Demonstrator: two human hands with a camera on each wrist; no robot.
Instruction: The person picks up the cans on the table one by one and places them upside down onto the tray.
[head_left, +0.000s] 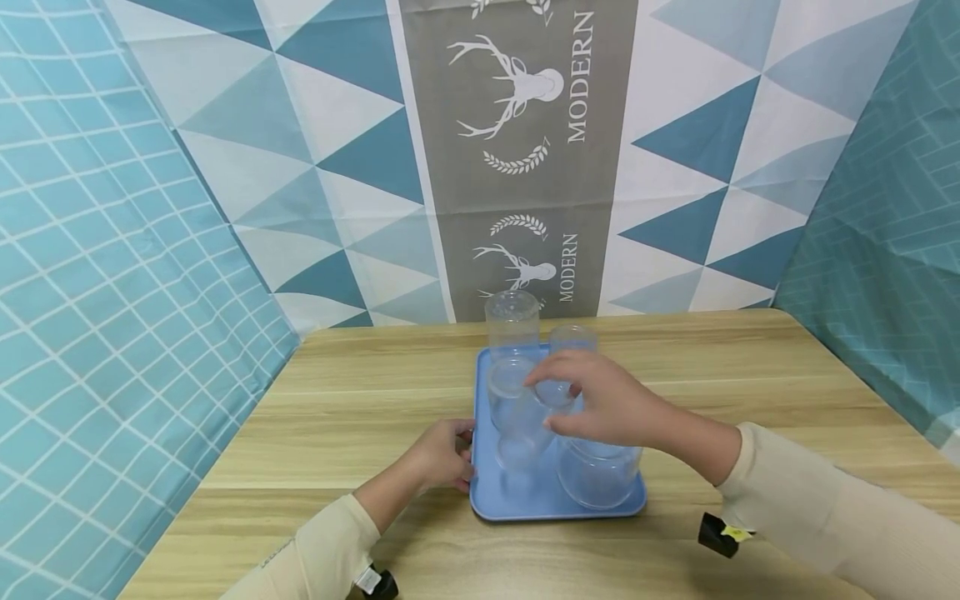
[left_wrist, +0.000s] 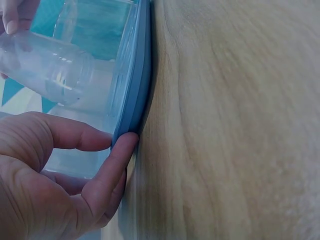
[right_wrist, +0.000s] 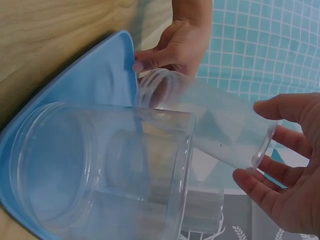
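Observation:
My right hand [head_left: 607, 400] holds a clear jar [right_wrist: 215, 120] by one end, fingers and thumb around it. The jar is tilted above the blue tray [head_left: 517, 502], with its ringed mouth end lower, toward the tray. My left hand [head_left: 437, 457] pinches the tray's left edge between thumb and fingers, as the left wrist view shows. A wide clear jar [head_left: 598, 482] stands at the tray's front right, its ringed end down on the tray. Behind the held jar are a clear jar [head_left: 507, 385] and a taller one [head_left: 512, 325] at the back left.
Another clear jar [head_left: 573, 336] stands at the tray's back right, partly behind my right hand. The tray lies on a wooden table [head_left: 360, 400]. Patterned cloth [head_left: 337, 150] hangs behind the table's far edge and along both sides.

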